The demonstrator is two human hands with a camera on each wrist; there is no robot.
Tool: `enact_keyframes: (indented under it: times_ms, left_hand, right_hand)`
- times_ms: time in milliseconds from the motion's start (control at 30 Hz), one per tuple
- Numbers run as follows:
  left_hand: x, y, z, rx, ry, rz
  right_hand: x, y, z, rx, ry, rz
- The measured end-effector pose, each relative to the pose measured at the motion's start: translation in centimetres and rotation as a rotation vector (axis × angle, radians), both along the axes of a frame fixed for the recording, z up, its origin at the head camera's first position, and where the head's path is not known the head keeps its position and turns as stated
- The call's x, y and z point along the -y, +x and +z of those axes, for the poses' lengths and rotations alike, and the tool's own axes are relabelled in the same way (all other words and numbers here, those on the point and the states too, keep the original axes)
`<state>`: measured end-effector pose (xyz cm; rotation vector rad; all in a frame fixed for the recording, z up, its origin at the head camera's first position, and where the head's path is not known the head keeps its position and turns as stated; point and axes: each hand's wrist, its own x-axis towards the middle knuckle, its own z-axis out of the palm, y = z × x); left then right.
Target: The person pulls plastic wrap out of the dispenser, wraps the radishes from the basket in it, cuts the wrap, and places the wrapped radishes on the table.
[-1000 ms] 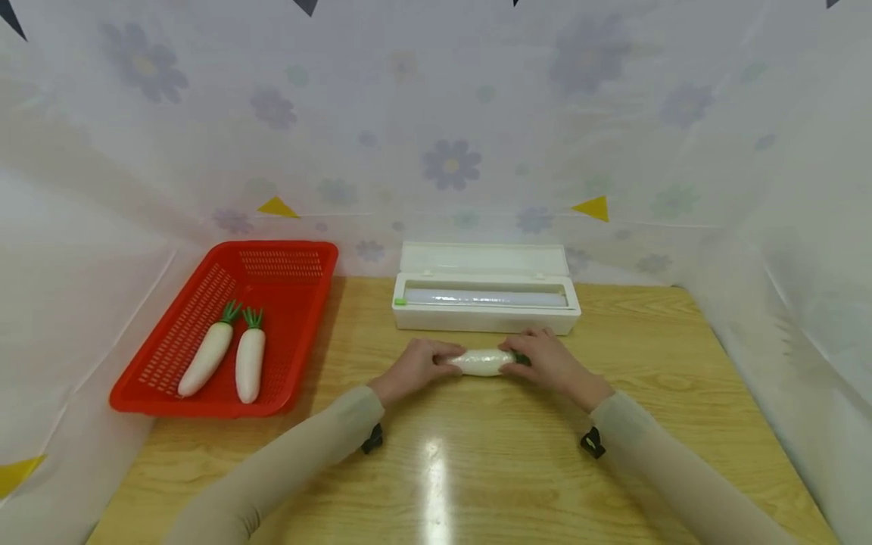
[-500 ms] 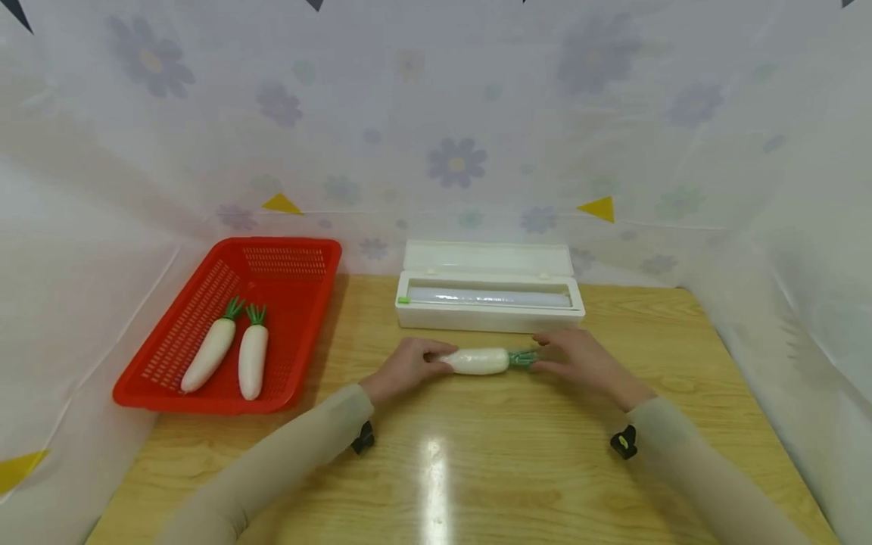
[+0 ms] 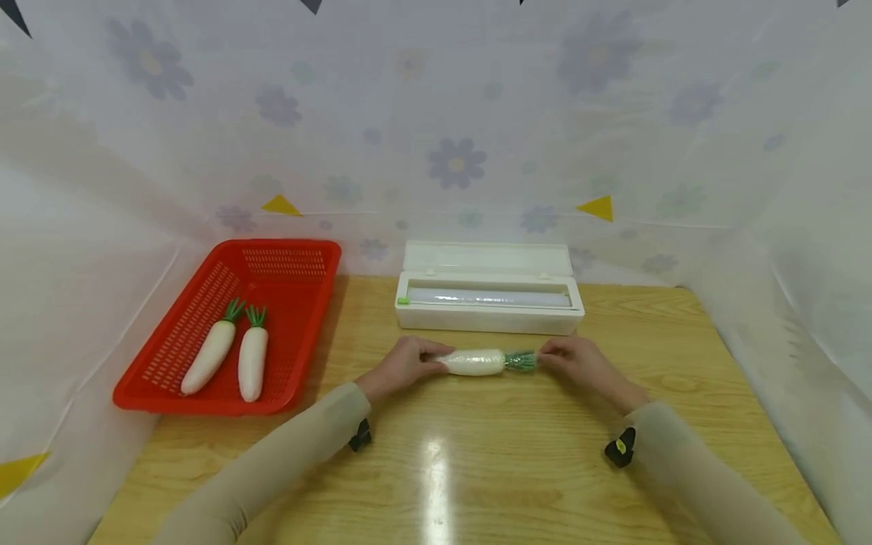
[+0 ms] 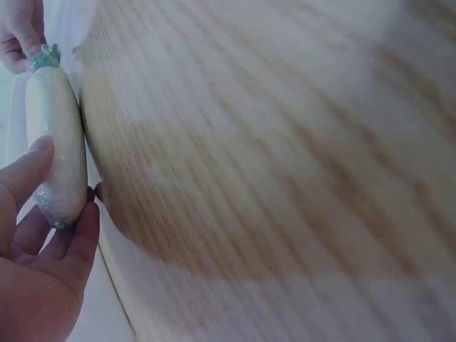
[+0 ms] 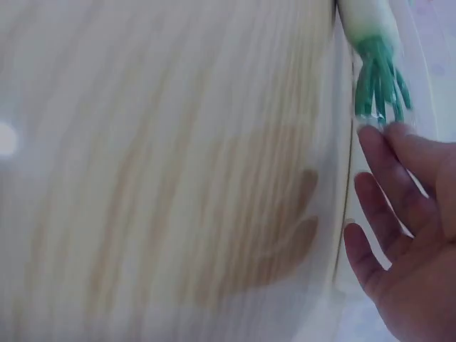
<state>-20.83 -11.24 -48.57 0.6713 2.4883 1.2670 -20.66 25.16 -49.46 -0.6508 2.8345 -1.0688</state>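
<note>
White, film-wrapped radish [image 3: 474, 362] is sitting on or just above the counter [image 3: 531, 469], in front of the white box [image 3: 487, 319]. Left hand [image 3: 400, 369] is gripping its tip; right hand [image 3: 580, 366] is pinching film [image 5: 371, 119] at the leaf ends. Left wrist view is showing fingers [image 4: 86, 229] cupping the tip, unseen from head; only head is showing red basket [image 3: 289, 325] holding two more radishes [image 3: 253, 363].

Clock centred on the wood-grain table [image 3: 518, 469]. At 12 o'clock, a white box [image 3: 489, 322], lid [image 3: 487, 259] raised along its 12 o'clock side; pale roll [image 3: 487, 297] inside, green tab [image 3: 403, 301] at its 9 o'clock end. At 10, a red basket [image 3: 204, 407] with slotted walls; within it, a white radish [image 3: 209, 357], leaves toward 1, and a second radish [image 3: 253, 363], leaves toward 12. Pale flowered sheeting [image 3: 381, 166] beyond 12.
</note>
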Motion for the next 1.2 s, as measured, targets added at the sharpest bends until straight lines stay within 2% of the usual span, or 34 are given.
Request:
enact_keyframes:
  times_ms: [233, 400, 500, 700, 833, 967, 1200]
  left_hand:
    - [0.1, -0.1, 0.2, 0.019, 0.010, -0.007]
    - [0.3, -0.3, -0.1, 0.029, 0.006, -0.013]
    - [0.3, -0.3, -0.2, 0.022, -0.013, -0.027]
    - [0.3, -0.3, -0.2, 0.000, -0.046, -0.044]
    - [0.1, -0.4, -0.5, -0.084, -0.090, -0.063]
    - [-0.2, -0.4, -0.7, -0.153, -0.118, -0.067]
    - [-0.6, -0.3, -0.6, -0.160, -0.144, -0.046]
  right_hand:
    - [1.0, 0.0, -0.1, 0.175, -0.079, -0.103]
    - [1.0, 0.0, -0.2, 0.275, -0.138, -0.104]
    - [1.0, 0.2, -0.2, 0.302, -0.169, -0.096]
    - [1.3, 0.4, -0.2, 0.255, -0.178, -0.081]
    - [1.7, 0.4, -0.3, 0.200, -0.150, -0.074]
    - [1.9, 0.5, -0.4, 0.190, -0.128, -0.115]
    - [2.2, 0.6, -0.3, 0.138, -0.064, -0.150]
